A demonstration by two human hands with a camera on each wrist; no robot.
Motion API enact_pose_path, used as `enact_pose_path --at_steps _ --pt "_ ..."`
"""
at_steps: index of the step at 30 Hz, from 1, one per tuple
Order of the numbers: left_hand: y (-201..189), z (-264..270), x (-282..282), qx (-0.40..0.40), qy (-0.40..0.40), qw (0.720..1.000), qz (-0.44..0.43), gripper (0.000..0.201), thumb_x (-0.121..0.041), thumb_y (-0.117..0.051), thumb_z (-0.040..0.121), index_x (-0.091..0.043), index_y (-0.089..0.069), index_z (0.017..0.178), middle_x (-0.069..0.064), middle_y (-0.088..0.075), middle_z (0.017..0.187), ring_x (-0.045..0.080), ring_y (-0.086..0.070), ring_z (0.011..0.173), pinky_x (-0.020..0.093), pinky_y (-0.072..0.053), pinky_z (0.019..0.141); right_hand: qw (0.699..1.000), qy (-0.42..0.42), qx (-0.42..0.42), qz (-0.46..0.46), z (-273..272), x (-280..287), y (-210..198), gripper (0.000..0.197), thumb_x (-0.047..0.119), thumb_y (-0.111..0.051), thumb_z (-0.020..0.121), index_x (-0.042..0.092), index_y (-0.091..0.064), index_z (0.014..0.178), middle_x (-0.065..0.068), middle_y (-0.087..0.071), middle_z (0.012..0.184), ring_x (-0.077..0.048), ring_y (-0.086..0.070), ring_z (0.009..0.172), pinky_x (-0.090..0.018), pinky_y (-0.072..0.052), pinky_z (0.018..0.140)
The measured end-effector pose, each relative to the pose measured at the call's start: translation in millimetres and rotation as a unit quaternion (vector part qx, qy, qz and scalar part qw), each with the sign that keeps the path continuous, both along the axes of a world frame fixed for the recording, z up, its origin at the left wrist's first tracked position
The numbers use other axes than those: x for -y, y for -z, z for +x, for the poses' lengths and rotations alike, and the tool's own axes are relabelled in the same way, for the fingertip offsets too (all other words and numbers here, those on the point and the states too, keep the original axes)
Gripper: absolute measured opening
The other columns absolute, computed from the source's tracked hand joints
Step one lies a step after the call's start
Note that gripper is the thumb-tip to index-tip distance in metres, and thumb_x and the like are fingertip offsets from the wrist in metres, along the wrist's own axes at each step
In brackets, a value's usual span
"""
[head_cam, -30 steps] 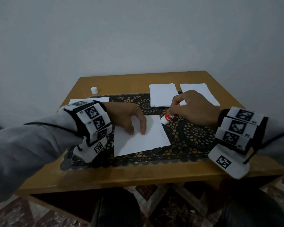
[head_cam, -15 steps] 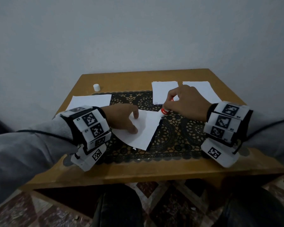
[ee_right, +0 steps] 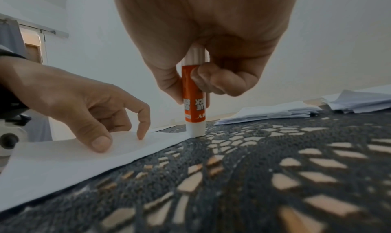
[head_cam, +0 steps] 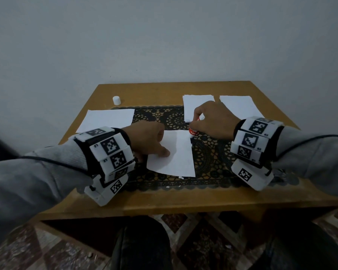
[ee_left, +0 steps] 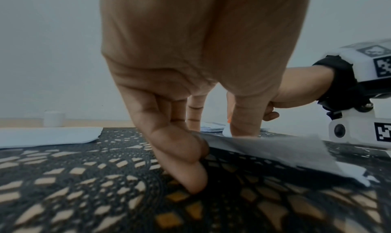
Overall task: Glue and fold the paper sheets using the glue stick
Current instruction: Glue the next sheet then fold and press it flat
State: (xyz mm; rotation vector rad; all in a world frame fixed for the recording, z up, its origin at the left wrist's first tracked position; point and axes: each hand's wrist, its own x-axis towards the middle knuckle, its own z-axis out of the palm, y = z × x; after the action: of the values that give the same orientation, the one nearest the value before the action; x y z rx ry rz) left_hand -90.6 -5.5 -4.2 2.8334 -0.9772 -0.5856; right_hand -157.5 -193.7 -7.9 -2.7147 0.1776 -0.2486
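Note:
A white paper sheet [head_cam: 179, 156] lies on the black lace mat [head_cam: 209, 152]. My left hand [head_cam: 162, 147] presses it down with thumb and index fingertip [ee_right: 140, 136]; in the left wrist view the sheet's near edge [ee_left: 275, 151] is lifted slightly beside my other fingers. My right hand [head_cam: 195, 121] grips the orange and white glue stick [ee_right: 193, 106]. The stick stands upright with its tip down on the far right corner of the sheet [ee_right: 165, 136]. Its white cap [head_cam: 116, 100] stands at the table's far left.
Another sheet [head_cam: 107, 119] lies at the left of the wooden table [head_cam: 183, 199]. Two stacks of paper [head_cam: 195, 106] [head_cam: 240, 106] sit at the far right, just behind my right hand. A wall rises right behind the table.
The sheet has turned under my left hand and its raised right edge has come down flat. The glue stick has gone from slanted to upright at the sheet's far right corner.

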Motion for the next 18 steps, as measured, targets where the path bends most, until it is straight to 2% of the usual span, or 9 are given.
enact_pose_path --at_steps 2,4,6,8,10,12,14,16,18 --pt "0 0 -2 -0.008 -0.003 1.000 0.002 0.046 -0.046 -0.074 0.077 -0.022 -0.049 0.107 0.003 -0.056 0.112 0.026 -0.064 0.089 0.041 -0.059 0.073 1.000 0.000 0.008 -0.003 2 -1 0 0.024 0.030 -0.065 0.084 0.008 -0.071 0.078 0.001 -0.059 0.086 -0.016 -0.056 0.081 -0.022 -0.037 0.064" --pt "1 1 -3 -0.011 0.004 1.000 0.007 0.055 -0.047 -0.074 0.076 -0.027 -0.046 0.119 0.004 -0.054 0.122 0.026 -0.064 0.092 0.040 -0.057 0.078 1.000 -0.001 0.016 -0.007 4 -2 -2 0.024 0.028 -0.065 0.084 0.006 -0.071 0.077 0.001 -0.061 0.083 -0.016 -0.057 0.077 -0.020 -0.034 0.055" --pt "2 1 -4 -0.019 0.016 1.000 0.014 0.072 -0.049 -0.073 0.076 -0.035 -0.038 0.137 0.003 -0.047 0.137 0.023 -0.063 0.095 0.038 -0.057 0.080 1.000 -0.002 0.014 -0.009 6 -3 -3 0.024 0.028 -0.066 0.083 0.006 -0.070 0.077 -0.001 -0.062 0.084 -0.015 -0.056 0.072 -0.021 -0.034 0.054" --pt "3 0 -4 -0.019 0.033 0.999 0.028 0.079 -0.051 -0.070 0.078 -0.040 -0.029 0.145 0.002 -0.039 0.147 0.020 -0.065 0.091 0.036 -0.058 0.077 1.000 -0.004 0.005 -0.020 7 -5 -3 0.024 0.029 -0.066 0.084 0.006 -0.070 0.078 -0.002 -0.062 0.085 -0.011 -0.052 0.067 -0.021 -0.034 0.054" --pt "3 0 -3 -0.011 0.051 0.998 0.043 0.080 -0.055 -0.067 0.080 -0.043 -0.025 0.147 0.001 -0.036 0.149 0.021 -0.065 0.094 0.037 -0.057 0.080 1.000 -0.005 0.002 -0.026 8 -6 -3 0.022 0.029 -0.066 0.084 0.009 -0.069 0.077 -0.002 -0.062 0.086 -0.013 -0.055 0.071 -0.021 -0.038 0.057" --pt "3 1 -2 -0.011 0.057 0.997 0.050 0.079 -0.057 -0.066 0.080 -0.044 -0.026 0.147 0.002 -0.036 0.150 0.023 -0.064 0.099 0.038 -0.056 0.084 1.000 -0.001 0.005 -0.028 8 -6 -5 0.020 0.030 -0.066 0.083 0.011 -0.068 0.076 -0.003 -0.064 0.088 -0.018 -0.059 0.080 -0.026 -0.042 0.063" --pt "2 0 -1 -0.014 0.056 0.997 0.052 0.077 -0.056 -0.065 0.081 -0.043 -0.027 0.147 0.003 -0.037 0.149 0.019 -0.065 0.086 0.034 -0.056 0.083 0.999 0.011 0.017 -0.029 10 -5 -8 0.020 0.030 -0.066 0.082 0.012 -0.069 0.075 -0.001 -0.063 0.085 -0.018 -0.058 0.083 -0.027 -0.041 0.063" --pt "0 -2 1 -0.004 0.061 0.997 0.056 0.075 -0.053 -0.063 0.084 -0.040 -0.027 0.148 0.004 -0.038 0.149 0.012 -0.059 0.075 0.025 -0.050 0.080 0.999 0.025 0.035 -0.025 13 -3 -11 0.021 0.032 -0.066 0.080 0.012 -0.070 0.073 0.002 -0.059 0.079 -0.016 -0.055 0.081 -0.026 -0.036 0.060" --pt "-2 -3 3 0.008 0.069 0.996 0.059 0.074 -0.052 -0.061 0.086 -0.037 -0.026 0.149 0.004 -0.037 0.150 0.017 -0.057 0.087 0.024 -0.042 0.081 0.999 0.023 0.037 -0.014 16 -3 -12 0.020 0.031 -0.066 0.079 0.013 -0.069 0.072 0.005 -0.056 0.074 -0.015 -0.052 0.078 -0.025 -0.033 0.057"
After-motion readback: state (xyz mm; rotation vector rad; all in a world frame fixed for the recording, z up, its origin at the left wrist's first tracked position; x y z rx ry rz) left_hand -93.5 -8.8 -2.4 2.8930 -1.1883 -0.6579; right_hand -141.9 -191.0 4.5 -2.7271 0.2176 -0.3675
